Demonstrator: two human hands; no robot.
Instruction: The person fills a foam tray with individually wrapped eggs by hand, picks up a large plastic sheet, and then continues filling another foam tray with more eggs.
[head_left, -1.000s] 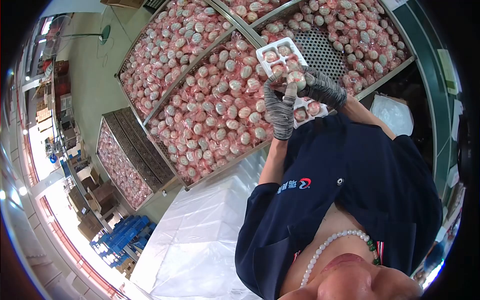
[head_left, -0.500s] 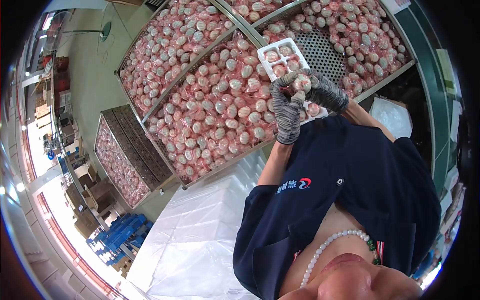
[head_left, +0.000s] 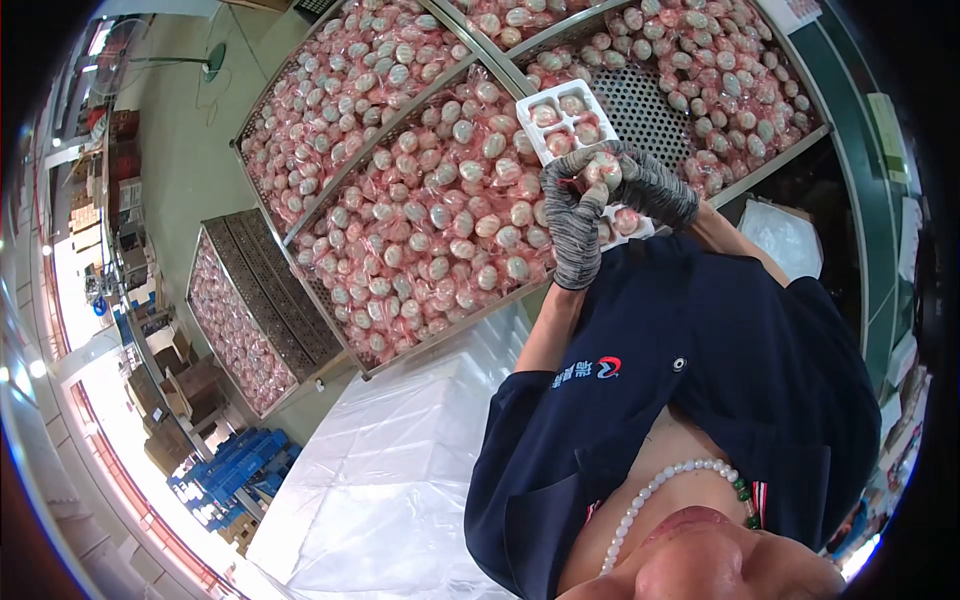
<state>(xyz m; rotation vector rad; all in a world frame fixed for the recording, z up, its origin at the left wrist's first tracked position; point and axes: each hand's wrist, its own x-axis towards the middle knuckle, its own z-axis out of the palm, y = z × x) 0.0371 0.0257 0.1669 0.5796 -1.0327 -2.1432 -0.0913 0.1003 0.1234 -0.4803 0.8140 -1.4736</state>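
My left hand (head_left: pixel 574 222), in a grey knit glove, has its fingers curled round an egg (head_left: pixel 602 170) in clear plastic wrap. From the other side my right hand (head_left: pixel 658 188), gloved the same way, also grips this egg. Both hands are over a white compartment tray (head_left: pixel 555 127) and hide its middle. Several wrapped eggs, such as one egg (head_left: pixel 572 104), sit in its far cells. At the near end another egg (head_left: pixel 627 220) shows beside my right wrist.
Under the tray lies a large metal bin with perforated floor (head_left: pixel 640 105), its sections heaped with wrapped eggs (head_left: pixel 430 215). A smaller egg rack (head_left: pixel 240 310) stands to the left. White plastic sheeting (head_left: pixel 390 470) covers something nearby. Blue crates (head_left: pixel 235 465) and a fan (head_left: pixel 212 62) are farther off.
The egg turns slightly between my hands, and my fingers shift a little round it. The tray stays almost in place.
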